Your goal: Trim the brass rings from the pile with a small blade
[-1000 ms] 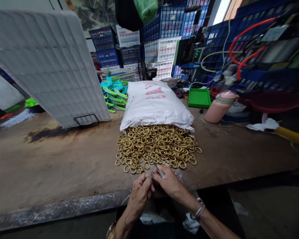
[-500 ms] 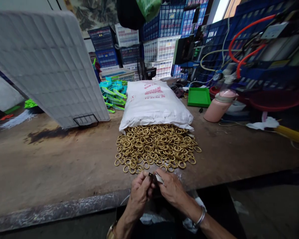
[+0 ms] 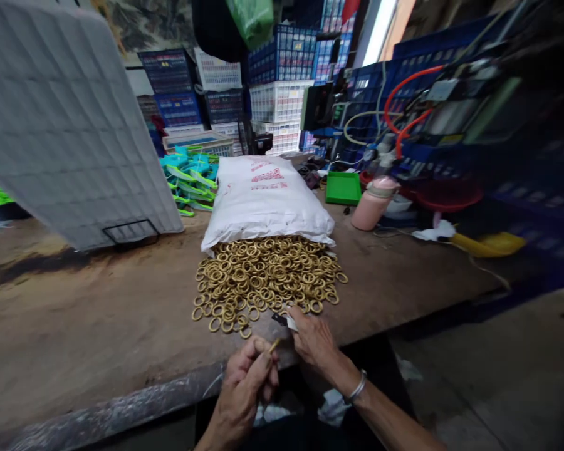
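A gold-coloured ring [image 3: 274,345], seen nearly edge-on, is pinched between the thumb and fingers of my left hand [image 3: 248,379]. My right hand [image 3: 316,341] grips a small tool [image 3: 280,320] with a dark tip and a white part; its exact kind is unclear. That tip lies just at the near edge of a heap of gold rings [image 3: 267,275], apart from the ring in my left hand. The heap spreads over the brown table from under the mouth of a white sack [image 3: 269,210] with red print.
On the left, a pale ribbed panel [image 3: 89,138] stands in a black wire holder. Turquoise and green plastic pieces [image 3: 192,178] lie beside the sack. Rightward are a green tray [image 3: 343,188], a pink bottle [image 3: 373,203] and a red-hosed machine [image 3: 446,106]. Stacked crates [image 3: 282,100] fill the back.
My hands have moved apart: the right went forward to the heap with the tool, the left drew back slightly with the ring now visible. The camera view has turned right.
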Tool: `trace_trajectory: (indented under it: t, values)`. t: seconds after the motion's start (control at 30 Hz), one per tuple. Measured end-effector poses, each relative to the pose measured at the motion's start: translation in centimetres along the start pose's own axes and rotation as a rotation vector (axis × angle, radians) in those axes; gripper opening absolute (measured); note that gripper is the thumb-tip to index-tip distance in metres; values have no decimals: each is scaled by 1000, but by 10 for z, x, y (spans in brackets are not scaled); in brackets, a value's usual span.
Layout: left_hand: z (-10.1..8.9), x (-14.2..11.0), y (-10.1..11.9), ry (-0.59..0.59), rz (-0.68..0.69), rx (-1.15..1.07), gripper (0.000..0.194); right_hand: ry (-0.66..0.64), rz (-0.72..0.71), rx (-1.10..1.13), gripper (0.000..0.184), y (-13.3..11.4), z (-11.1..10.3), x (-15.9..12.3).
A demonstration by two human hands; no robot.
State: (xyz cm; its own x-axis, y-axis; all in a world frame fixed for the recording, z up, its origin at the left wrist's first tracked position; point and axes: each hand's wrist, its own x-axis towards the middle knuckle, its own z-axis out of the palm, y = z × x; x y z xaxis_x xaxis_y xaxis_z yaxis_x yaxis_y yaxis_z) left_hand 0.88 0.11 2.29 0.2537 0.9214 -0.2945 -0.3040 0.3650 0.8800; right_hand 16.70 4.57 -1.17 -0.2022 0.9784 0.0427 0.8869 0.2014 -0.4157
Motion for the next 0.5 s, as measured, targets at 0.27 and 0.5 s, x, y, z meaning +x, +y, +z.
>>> trace_trajectory:
  t: [0.27, 0.5]
  values:
    - [0, 10, 0, -25, -80, -176, 28, 199, 484, -110, 15, 68, -38, -3]
    - [-4, 12, -5, -38, -195, -385, 22, 103, 533, -248, 16, 77, -42, 10]
